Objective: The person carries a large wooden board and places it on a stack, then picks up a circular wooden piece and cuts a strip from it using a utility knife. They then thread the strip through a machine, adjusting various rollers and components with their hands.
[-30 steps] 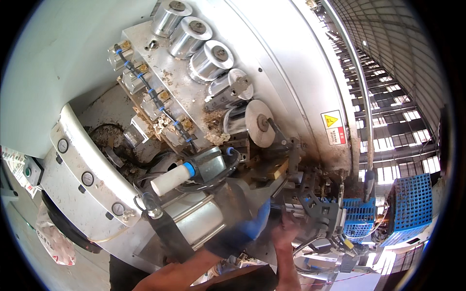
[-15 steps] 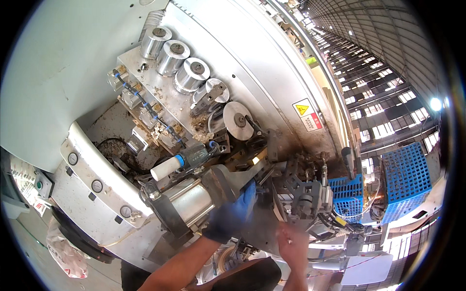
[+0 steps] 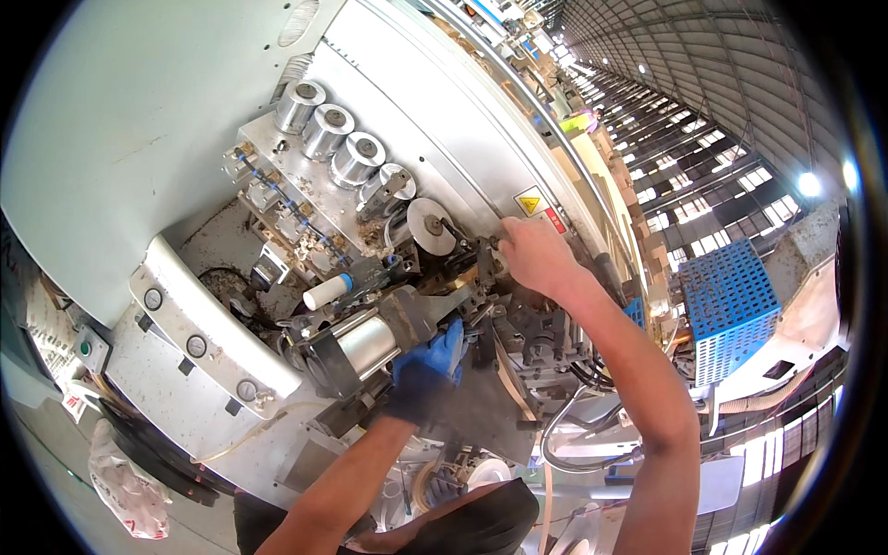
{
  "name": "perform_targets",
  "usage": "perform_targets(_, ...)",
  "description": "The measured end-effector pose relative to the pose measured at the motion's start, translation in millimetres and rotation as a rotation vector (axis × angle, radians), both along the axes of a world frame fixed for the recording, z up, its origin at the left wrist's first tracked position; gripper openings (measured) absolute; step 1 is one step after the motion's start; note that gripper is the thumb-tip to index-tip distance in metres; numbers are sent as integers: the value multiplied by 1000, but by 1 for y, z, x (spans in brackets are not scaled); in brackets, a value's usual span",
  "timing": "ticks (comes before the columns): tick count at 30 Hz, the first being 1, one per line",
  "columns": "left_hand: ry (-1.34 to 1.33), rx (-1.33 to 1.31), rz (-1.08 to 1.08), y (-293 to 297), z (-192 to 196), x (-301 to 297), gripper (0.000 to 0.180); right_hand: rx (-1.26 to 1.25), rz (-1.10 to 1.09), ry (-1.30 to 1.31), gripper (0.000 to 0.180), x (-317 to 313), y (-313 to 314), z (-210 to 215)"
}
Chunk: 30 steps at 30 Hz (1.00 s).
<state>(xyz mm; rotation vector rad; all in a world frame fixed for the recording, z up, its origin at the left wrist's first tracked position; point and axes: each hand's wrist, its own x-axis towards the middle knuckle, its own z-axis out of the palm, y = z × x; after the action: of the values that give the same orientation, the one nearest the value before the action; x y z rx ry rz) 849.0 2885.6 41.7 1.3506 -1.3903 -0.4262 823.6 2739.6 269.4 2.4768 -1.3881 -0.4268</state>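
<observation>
Reaching into the machine's open head, the bare right hand (image 3: 535, 256) has its fingers curled onto a dark fitting just right of the round steel disc (image 3: 431, 225); whether they pinch it cannot be told. Below and left of the disc, the blue-gloved left hand (image 3: 427, 365) presses against the silver cylinder (image 3: 365, 340), whose long axis runs down-left. The right hand is nearer the disc.

The left hand (image 3: 427, 365) (in a blue and black glove) rests against the machine (image 3: 444, 120) just beside a silver cylinder (image 3: 365, 340). The bare right hand (image 3: 536, 259) reaches up to the mechanism near a round disc (image 3: 430, 225).
</observation>
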Motion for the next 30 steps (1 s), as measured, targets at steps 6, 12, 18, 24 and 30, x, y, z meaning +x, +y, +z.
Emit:
perform_targets(6, -95, 64, 29, 4, 14, 23, 45, 136, -34, 51, 19, 17, -25, -18)
perform_targets(12, -72, 19, 29, 1, 7, 15, 44, 134, 19, -40, 20, 4, -38, -26)
perform_targets(18, -38, 42, -3, 3, 12, 15, 42, 156, 17, 21, 23, 7, -41, -25)
perform_targets(24, -2, 8, -35, -1, -4, 9, 43, 253, -26, -89, 25, 9, -42, -25)
perform_targets(30, 67, 13, -53, 3, 3, 18, 46, 282, 48, -91, 24, 4, -48, -20)
